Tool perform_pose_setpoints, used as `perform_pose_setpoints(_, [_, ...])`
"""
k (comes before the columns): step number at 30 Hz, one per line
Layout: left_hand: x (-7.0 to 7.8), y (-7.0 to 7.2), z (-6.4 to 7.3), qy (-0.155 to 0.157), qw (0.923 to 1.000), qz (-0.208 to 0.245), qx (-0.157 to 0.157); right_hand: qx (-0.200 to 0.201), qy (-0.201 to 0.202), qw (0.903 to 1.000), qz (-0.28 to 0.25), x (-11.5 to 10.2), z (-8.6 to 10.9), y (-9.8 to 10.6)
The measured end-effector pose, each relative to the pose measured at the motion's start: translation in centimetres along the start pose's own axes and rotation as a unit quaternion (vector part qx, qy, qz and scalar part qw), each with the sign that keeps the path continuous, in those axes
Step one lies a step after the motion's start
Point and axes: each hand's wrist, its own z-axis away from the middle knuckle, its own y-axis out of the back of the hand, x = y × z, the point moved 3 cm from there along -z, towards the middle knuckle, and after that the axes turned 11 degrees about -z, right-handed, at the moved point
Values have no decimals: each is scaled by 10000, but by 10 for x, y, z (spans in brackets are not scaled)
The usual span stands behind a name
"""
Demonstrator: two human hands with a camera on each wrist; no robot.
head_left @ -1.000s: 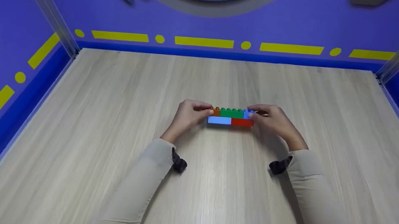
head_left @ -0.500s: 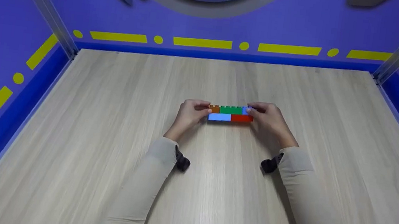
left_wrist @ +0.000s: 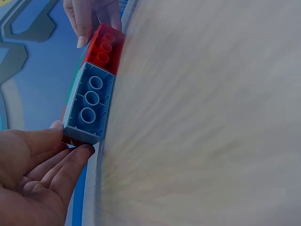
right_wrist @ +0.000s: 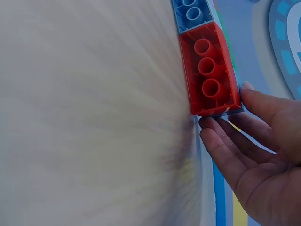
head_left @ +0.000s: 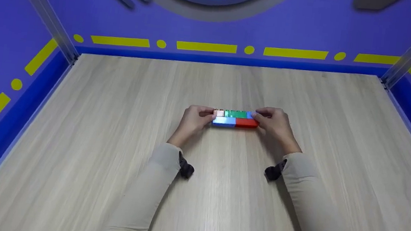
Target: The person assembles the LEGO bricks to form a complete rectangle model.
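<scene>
Toy building bricks joined in two rows are held level between both hands, above the table. In the head view the lower row has a light blue brick [head_left: 224, 122] on the left and a red brick [head_left: 247, 123] on the right. An orange brick [head_left: 220, 113], a green brick [head_left: 236, 114] and a blue brick [head_left: 249, 115] form the upper row. My left hand [head_left: 196, 120] pinches the left end at the orange brick. At the right end, my right hand [head_left: 277, 125] grips the blue brick with thumb and fingers. Both wrist views show hollow undersides with round tubes.
A pale wood-grain table [head_left: 111, 119] lies under the hands. Purple panels with yellow marks [head_left: 206, 47] enclose its back and sides. A black wrist camera [head_left: 186, 169] sits at the left cuff, another camera [head_left: 273, 172] at the right cuff.
The joined bricks have tilted, so their front faces show more and the studs less, with glare on the left end. Both hands keep their hold; the right forearm has shifted slightly left.
</scene>
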Motion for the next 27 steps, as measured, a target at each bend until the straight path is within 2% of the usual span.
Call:
perform_pose_setpoints(5, [1,0,1,19,10000,14,-86,20,-173,9998,-13,0,0,2])
perform_pose_setpoints(18, [0,-5,1,-59,9991,80,-418,-342,-100,9994,29,5,2,8])
perform_pose_setpoints(27, [-2,-2,3,-386,9971,-144,-643,-707,-184,9973,7,10,3,12])
